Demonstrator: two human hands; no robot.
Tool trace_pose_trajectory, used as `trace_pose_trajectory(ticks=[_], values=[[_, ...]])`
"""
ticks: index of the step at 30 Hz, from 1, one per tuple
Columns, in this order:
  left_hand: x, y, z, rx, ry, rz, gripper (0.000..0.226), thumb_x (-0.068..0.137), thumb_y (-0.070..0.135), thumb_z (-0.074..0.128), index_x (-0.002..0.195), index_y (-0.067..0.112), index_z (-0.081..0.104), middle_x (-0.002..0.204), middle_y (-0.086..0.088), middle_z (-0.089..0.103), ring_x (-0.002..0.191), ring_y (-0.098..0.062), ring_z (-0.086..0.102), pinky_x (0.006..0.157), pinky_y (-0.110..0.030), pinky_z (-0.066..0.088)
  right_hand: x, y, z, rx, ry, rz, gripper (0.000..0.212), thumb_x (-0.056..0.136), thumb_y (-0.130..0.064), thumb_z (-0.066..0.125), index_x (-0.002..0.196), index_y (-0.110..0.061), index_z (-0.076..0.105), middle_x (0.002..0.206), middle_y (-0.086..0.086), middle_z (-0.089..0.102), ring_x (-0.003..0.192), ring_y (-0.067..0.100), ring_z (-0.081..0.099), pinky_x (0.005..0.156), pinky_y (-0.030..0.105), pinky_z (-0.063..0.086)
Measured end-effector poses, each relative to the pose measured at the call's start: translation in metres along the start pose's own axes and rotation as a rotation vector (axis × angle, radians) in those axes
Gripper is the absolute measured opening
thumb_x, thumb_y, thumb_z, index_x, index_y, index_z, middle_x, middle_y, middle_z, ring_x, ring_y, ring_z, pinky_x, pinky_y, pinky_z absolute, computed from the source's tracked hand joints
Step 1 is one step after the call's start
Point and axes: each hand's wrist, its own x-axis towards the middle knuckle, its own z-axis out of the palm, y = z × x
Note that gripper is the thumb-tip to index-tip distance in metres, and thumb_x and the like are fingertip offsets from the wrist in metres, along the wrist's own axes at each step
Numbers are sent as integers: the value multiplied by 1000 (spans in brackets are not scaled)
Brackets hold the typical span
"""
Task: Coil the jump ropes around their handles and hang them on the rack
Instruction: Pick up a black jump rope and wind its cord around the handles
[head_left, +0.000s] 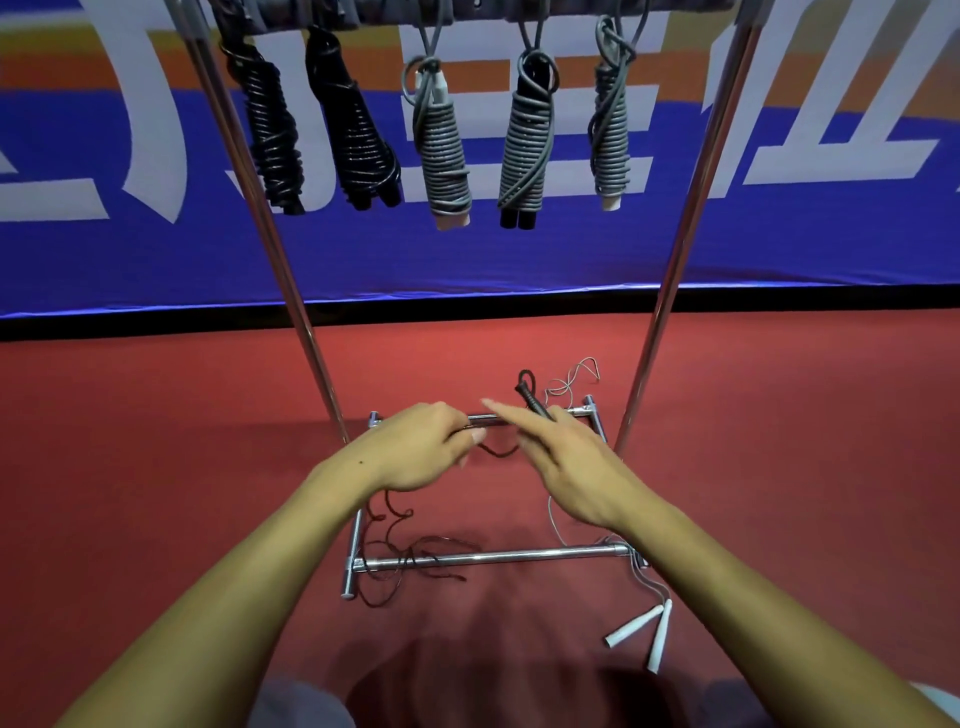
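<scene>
**Loose dark cord is trailing under the rack base while the winding is starting**

The left hand (426, 447) is curling its fingers around the dark rope (402, 556) near one black handle, which is mostly hidden inside the grip, so I cannot tell exactly how it is lying. The right hand (566, 457) is gripping the second black handle (532, 402) low between thumb and palm while its index finger is stretching out straight toward the left hand. A short sag of cord is hanging between the two hands.

Most of the dark rope is lying in loose loops on the red floor (156, 441), crossing the near chrome crossbar (488, 557) of the rack (670, 270). As the winding is pulling slack upward, those loops are likely to be catching on the bar or its end fitting, jerking the handles or tightening into a knot.

The thin white-handled rope (641, 626) is lying just beside the rack's right foot, its cord running up past the far bar; the two cords look close there, so they may be tangling.

Five coiled ropes (441, 150) are already hanging from the top rail, so free space is looking limited, and a loosely wound bundle could be unravelling once hung
</scene>
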Motion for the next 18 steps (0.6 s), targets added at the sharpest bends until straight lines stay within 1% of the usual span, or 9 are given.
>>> trace_pose_trajectory(ticks=[2,4,6,8,10,12,14,15,18], values=[[-3,12,0,-73,-43,69,41,111,40,48,75,26,61,61,9,61,53,-5,49,57,-26,36,-3,-2,6,-4,-39,-10,51,105,-46,47,146,-69,29,101,-6,45,89,19,57,92,44,52],[-5,19,-1,-151,-68,122,39,112,36,47,76,28,59,58,19,58,51,-2,47,54,-19,33,-4,-3,11,21,-30,-15,42,101,-51,54,140,-61,42,102,-9,46,91,13,55,91,42,53],[-6,21,-1,-189,-48,136,41,111,42,48,78,21,62,61,13,54,51,-4,42,55,-24,33,-5,-3,13,23,2,-16,24,101,-53,54,125,-52,53,96,-10,45,89,11,53,88,41,52],[-6,14,-1,-234,-11,138,45,108,50,52,79,17,63,63,8,49,53,-8,39,55,-28,35,-5,-3,13,32,15,0,11,104,-52,49,109,-45,55,92,-7,45,88,15,53,85,43,50],[-9,4,-1,-336,-2,96,46,103,53,60,76,16,58,62,4,47,54,-12,43,56,-32,44,-4,-1,12,59,26,24,12,106,-51,45,97,-44,50,91,-3,47,89,18,53,84,43,49],[-13,-5,-1,-405,-25,56,44,101,51,65,76,15,55,62,1,49,56,-14,51,60,-32,52,-2,4,8,97,43,42,19,107,-49,45,89,-44,47,88,-1,51,89,16,52,80,37,44],[-18,-12,-1,-400,-45,56,39,102,46,66,81,15,58,64,3,59,59,-10,57,64,-27,49,-3,7,4,153,64,49,21,108,-44,48,88,-37,50,84,-3,54,86,14,52,76,33,40],[-20,-13,-1,-398,-52,65,34,103,42,66,84,15,60,66,4,63,61,-7,58,65,-24,47,-4,8,3,193,80,54,21,108,-41,49,88,-33,52,82,-7,55,83,13,52,76,33,40],[-28,-20,-2,-390,-62,78,22,106,33,64,89,18,62,70,5,66,66,-4,60,68,-21,45,-9,10,2,329,136,97,23,108,-37,51,89,-25,55,77,-12,54,72,8,48,76,42,49]])
